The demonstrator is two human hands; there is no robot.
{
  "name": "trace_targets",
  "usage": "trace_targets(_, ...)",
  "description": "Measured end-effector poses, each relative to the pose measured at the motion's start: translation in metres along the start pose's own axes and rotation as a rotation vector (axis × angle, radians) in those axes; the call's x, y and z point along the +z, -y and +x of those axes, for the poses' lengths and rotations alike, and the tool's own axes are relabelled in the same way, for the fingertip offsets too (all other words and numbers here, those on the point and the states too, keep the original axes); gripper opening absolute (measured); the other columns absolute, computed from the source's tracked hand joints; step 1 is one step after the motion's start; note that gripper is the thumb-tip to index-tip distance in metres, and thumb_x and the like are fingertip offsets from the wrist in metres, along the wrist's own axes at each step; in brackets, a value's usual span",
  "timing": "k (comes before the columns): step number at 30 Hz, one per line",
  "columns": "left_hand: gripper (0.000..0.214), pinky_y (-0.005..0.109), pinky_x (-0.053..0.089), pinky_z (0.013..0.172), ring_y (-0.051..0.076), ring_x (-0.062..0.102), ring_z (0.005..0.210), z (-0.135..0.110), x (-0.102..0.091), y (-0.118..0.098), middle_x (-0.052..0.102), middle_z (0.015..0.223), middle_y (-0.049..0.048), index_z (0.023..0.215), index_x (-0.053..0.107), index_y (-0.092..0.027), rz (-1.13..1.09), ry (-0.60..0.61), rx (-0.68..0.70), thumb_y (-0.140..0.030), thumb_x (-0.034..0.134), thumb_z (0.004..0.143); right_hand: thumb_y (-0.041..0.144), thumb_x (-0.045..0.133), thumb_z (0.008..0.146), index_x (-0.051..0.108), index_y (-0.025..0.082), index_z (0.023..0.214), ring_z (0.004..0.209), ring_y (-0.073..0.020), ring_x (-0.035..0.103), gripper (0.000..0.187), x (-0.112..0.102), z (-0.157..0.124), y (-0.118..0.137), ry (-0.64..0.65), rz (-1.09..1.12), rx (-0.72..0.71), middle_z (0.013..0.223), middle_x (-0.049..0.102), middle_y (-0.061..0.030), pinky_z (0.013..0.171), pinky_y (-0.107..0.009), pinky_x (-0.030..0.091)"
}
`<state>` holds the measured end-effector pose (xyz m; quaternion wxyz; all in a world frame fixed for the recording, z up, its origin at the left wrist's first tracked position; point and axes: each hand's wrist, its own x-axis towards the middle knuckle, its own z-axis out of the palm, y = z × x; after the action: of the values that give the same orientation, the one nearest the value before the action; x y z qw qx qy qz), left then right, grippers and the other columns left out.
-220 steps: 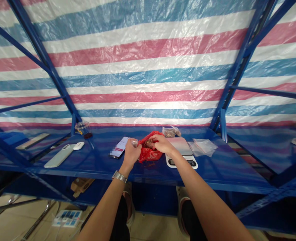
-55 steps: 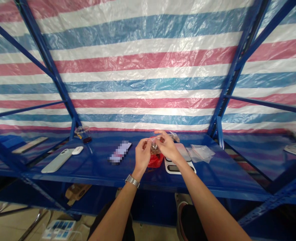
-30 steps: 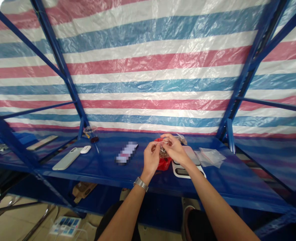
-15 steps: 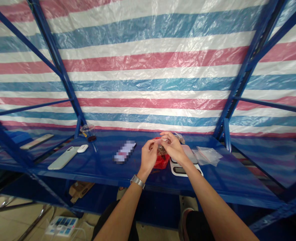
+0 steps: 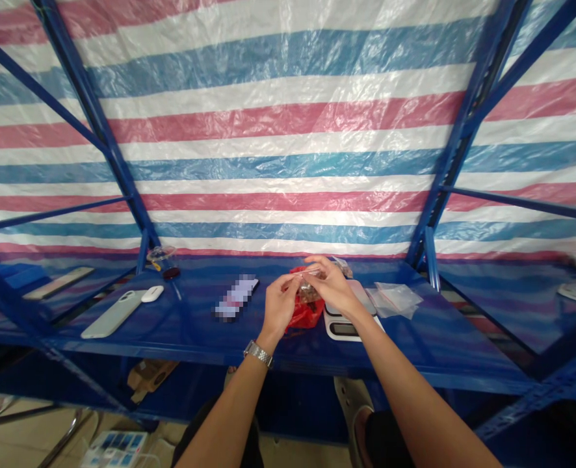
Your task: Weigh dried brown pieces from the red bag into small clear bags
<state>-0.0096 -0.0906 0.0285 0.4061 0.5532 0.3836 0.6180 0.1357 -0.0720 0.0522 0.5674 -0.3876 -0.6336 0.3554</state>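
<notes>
Both my hands are raised over the blue shelf (image 5: 181, 325) and pinch the top edge of a small clear plastic bag (image 5: 307, 290) with brown pieces inside. My left hand (image 5: 278, 307), with a metal watch at the wrist, grips the bag's left end. My right hand (image 5: 333, 287) grips its right end. Just below and behind the hands lies an open red plastic bag (image 5: 305, 313) on the shelf. A white digital scale (image 5: 349, 318) stands right of it, partly hidden by my right wrist.
A phone (image 5: 234, 299) lies left of the hands. Further left are a pale phone case (image 5: 112, 314), a white mouse-like object (image 5: 152, 294) and a small clear cup (image 5: 161, 255). Empty clear bags (image 5: 398, 298) lie right of the scale; a filled one (image 5: 342, 265) behind. Blue uprights flank the bay.
7.3 s ago my right hand reached into the red bag while my left held the small bag low. Since then both hands lifted the small bag and keep pinching along its top.
</notes>
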Motion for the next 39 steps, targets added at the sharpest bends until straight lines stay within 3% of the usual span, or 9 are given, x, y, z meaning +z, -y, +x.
trace_targets(4,0.047,0.039,0.059,0.091,0.024,0.075,0.097,0.001,-0.003,0.001,0.078,0.114,0.0136,0.127,0.07,-0.017,0.041,-0.094,-0.007,-0.049,0.067,0.093,0.035,0.071,0.076,0.063,0.023,0.117,0.08,-0.0199,0.07,0.044,-0.031,0.007,-0.006,-0.164,-0.082,0.04,0.089,0.074,-0.002,0.078,-0.035,0.056)
trace_targets(8,0.039,0.041,0.056,0.098,0.024,0.074,0.102,0.002,-0.006,0.002,0.077,0.115,0.013,0.123,0.071,-0.018,0.146,-0.138,0.036,-0.045,0.062,0.097,0.027,0.07,0.074,0.064,0.021,0.122,0.073,-0.0219,0.07,0.049,-0.075,0.007,-0.033,-0.211,-0.338,0.099,0.081,0.074,-0.002,0.076,-0.037,0.056)
trace_targets(11,0.034,0.039,0.055,0.099,0.023,0.073,0.104,0.001,-0.006,0.0,0.077,0.116,0.012,0.119,0.072,-0.018,0.19,-0.137,0.065,-0.042,0.059,0.098,0.024,0.069,0.076,0.065,0.02,0.125,0.076,-0.0241,0.07,0.049,-0.092,0.003,-0.054,-0.176,-0.593,0.089,0.084,0.074,-0.0039,0.081,-0.041,0.055)
trace_targets(15,0.026,0.039,0.054,0.1,0.023,0.072,0.105,-0.001,-0.007,-0.003,0.077,0.114,0.01,0.112,0.074,-0.021,0.302,-0.092,0.159,-0.036,0.058,0.098,0.032,0.066,0.084,0.066,0.019,0.128,0.096,-0.0294,0.071,0.045,-0.095,0.002,-0.062,-0.237,-0.745,-0.034,0.106,0.076,-0.0122,0.093,-0.047,0.052)
trace_targets(19,0.024,0.043,0.048,0.11,0.026,0.066,0.117,-0.007,-0.014,-0.002,0.074,0.12,0.0078,0.115,0.075,-0.027,0.644,0.251,0.331,-0.032,0.064,0.094,0.038,0.053,0.094,0.068,0.016,0.123,0.104,-0.0302,0.07,0.039,-0.098,0.005,-0.053,-0.375,-0.675,-0.118,0.115,0.074,-0.0169,0.098,-0.049,0.052)
trace_targets(22,0.03,0.045,0.046,0.111,0.028,0.063,0.121,-0.012,-0.018,0.005,0.07,0.127,0.0085,0.119,0.074,-0.029,0.875,0.42,0.341,-0.036,0.069,0.09,0.039,0.052,0.095,0.07,0.016,0.119,0.104,-0.0301,0.07,0.039,-0.099,0.006,-0.043,-0.43,-0.614,-0.157,0.112,0.075,-0.0169,0.1,-0.048,0.052)
trace_targets(25,0.034,0.048,0.046,0.108,0.032,0.062,0.12,-0.013,-0.019,0.012,0.068,0.129,0.0118,0.125,0.072,-0.028,1.049,0.406,0.284,-0.035,0.064,0.093,0.039,0.051,0.095,0.072,0.015,0.115,0.103,-0.0301,0.07,0.038,-0.1,0.006,-0.037,-0.444,-0.605,-0.175,0.109,0.076,-0.0171,0.099,-0.047,0.052)
trace_targets(31,0.034,0.05,0.045,0.103,0.034,0.059,0.117,-0.009,-0.015,0.017,0.066,0.125,0.0147,0.128,0.07,-0.026,1.263,0.235,0.207,-0.033,0.056,0.097,0.037,0.049,0.095,0.073,0.015,0.112,0.101,-0.0291,0.07,0.037,-0.099,0.009,-0.036,-0.471,-0.616,-0.163,0.109,0.077,-0.017,0.099,-0.045,0.053)
trace_targets(39,0.037,0.051,0.045,0.104,0.034,0.057,0.116,-0.007,-0.011,0.016,0.063,0.126,0.0144,0.127,0.07,-0.025,1.156,0.193,0.276,-0.04,0.049,0.102,0.027,0.051,0.095,0.077,0.02,0.099,0.097,-0.03,0.072,0.027,-0.108,0.0,-0.038,-0.368,-0.847,-0.034,0.102,0.079,-0.0137,0.092,-0.041,0.052)
